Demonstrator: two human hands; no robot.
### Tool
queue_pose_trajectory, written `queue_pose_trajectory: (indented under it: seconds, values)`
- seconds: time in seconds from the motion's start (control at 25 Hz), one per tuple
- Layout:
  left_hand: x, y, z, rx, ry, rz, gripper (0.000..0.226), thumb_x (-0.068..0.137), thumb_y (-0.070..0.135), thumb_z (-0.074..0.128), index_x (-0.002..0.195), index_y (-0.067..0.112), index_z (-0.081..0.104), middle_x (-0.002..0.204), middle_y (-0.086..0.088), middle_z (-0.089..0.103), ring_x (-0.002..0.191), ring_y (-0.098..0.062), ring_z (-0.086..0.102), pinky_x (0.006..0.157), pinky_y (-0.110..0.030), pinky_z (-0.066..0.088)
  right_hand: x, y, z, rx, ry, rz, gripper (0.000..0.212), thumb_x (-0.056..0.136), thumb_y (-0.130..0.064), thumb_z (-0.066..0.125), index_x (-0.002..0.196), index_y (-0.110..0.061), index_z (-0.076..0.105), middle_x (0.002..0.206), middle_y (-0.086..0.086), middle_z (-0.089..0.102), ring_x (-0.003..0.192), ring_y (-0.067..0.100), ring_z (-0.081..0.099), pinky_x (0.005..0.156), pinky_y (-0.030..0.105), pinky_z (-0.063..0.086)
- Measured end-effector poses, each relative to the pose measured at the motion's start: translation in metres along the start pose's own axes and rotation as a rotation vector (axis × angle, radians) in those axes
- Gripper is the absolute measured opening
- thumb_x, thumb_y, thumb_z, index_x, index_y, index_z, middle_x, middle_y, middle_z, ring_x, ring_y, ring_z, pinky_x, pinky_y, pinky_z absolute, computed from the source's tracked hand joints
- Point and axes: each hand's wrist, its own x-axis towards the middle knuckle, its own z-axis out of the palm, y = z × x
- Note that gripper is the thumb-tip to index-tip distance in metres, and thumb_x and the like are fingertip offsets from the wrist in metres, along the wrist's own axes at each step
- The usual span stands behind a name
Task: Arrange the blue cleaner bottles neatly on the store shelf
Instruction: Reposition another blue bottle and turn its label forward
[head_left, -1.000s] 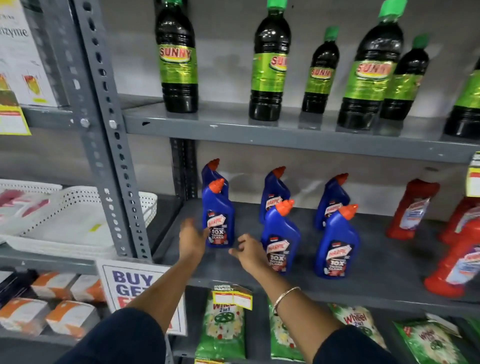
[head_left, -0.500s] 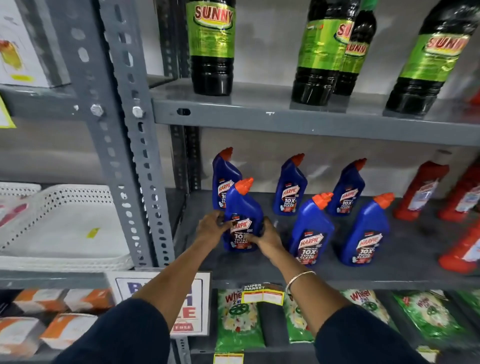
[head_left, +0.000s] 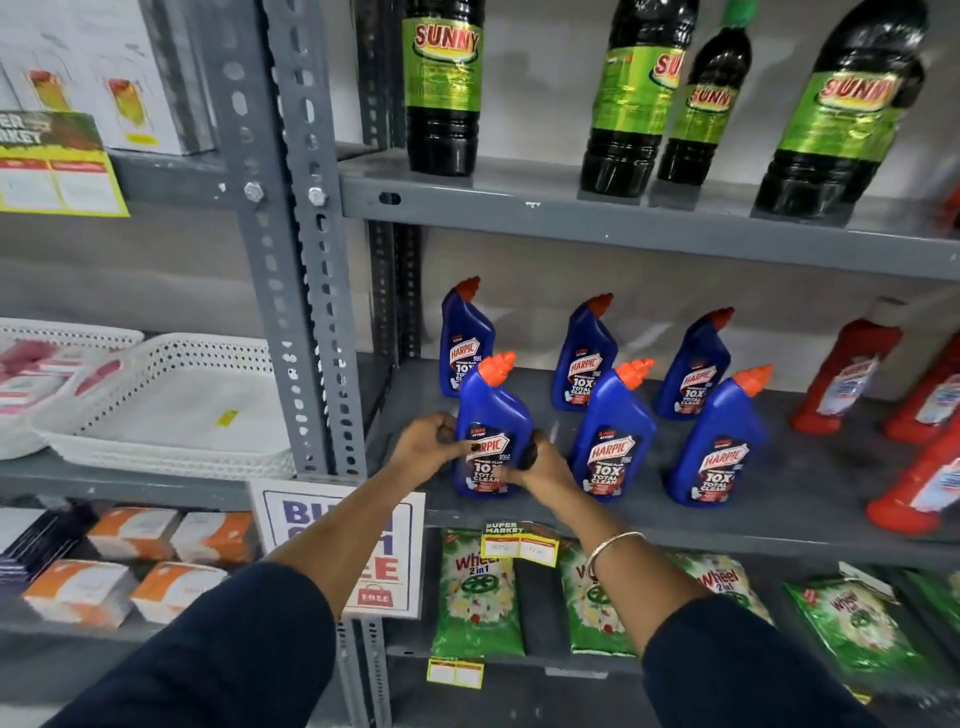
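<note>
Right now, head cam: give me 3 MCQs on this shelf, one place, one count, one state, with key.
1. Where does the held blue bottle stand?
A. front row, left end
B. back row, middle
C. top shelf

2. How many blue bottles are on the shelf?
A. four
B. six
C. eight

3. What are the hands doing?
A. both hang free
B. only one touches a bottle
C. both grip the same bottle

Key: 1 A, it is leftmost of the three in front. 2 B, three in front, three behind. 3 C, left hand and right hand clasp its sides.
</note>
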Motion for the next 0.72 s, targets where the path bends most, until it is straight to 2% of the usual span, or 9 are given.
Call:
queue_pose_trajectory:
  seconds: [0.08,0.24,0.44,0.56,0.72]
  values:
    - [-0.002,-0.001,0.007,0.023,-0.031,-0.036,0.041,0.071,0.014,0.074,0.106,0.002,0.058,0.106,-0.016,0.068,0.096,-0.027,0.063,0.09,-0.04,0.051,0.001,0.003,0.001,-0.002,-0.047,0.04,0.071,0.063,-0.011,0.081,0.124,-0.007,0.044,0.126,0.014,0.059,0.116,0.03,0.055,0.094,0.037,0.045]
    - [-0.005,-0.003,0.014,0.064,0.039,-0.038,0.041,0.072,0.015,0.072,0.108,0.003,0.057,0.105,-0.013,0.068,0.088,-0.022,0.062,0.078,-0.03,0.049,0.004,0.008,0.014,-0.033,-0.004,0.113,0.059,0.062,-0.011,0.081,0.114,-0.002,0.054,0.119,0.016,0.064,0.108,0.03,0.059,0.088,0.035,0.048]
    - [0.0,-0.012,-0.006,0.105,0.023,-0.043,0.041,0.075,0.01,0.069,0.112,-0.001,0.055,0.108,-0.019,0.067,0.084,-0.018,0.054,0.073,-0.025,0.041,0.004,0.0,0.033,-0.003,0.004,0.075,0.054,0.066,-0.011,0.078,0.114,-0.002,0.055,0.119,0.016,0.064,0.108,0.03,0.059,0.085,0.033,0.046]
    - [0.004,-0.018,-0.017,0.074,-0.002,-0.058,0.042,0.075,0.01,0.07,0.114,0.001,0.055,0.112,-0.018,0.067,0.088,-0.022,0.059,0.082,-0.031,0.048,0.005,-0.005,0.041,0.034,-0.006,0.059,0.054,0.068,-0.008,0.077,0.116,-0.001,0.053,0.12,0.017,0.063,0.11,0.03,0.058,0.084,0.031,0.044]
    - [0.003,-0.021,-0.023,0.056,-0.036,-0.066,0.045,0.075,0.011,0.07,0.117,0.004,0.053,0.115,-0.016,0.066,0.098,-0.025,0.062,0.089,-0.035,0.05,0.006,-0.005,0.046,0.029,-0.009,0.049,0.055,0.068,-0.008,0.076,0.117,-0.002,0.053,0.121,0.017,0.063,0.11,0.03,0.058,0.093,0.037,0.048]
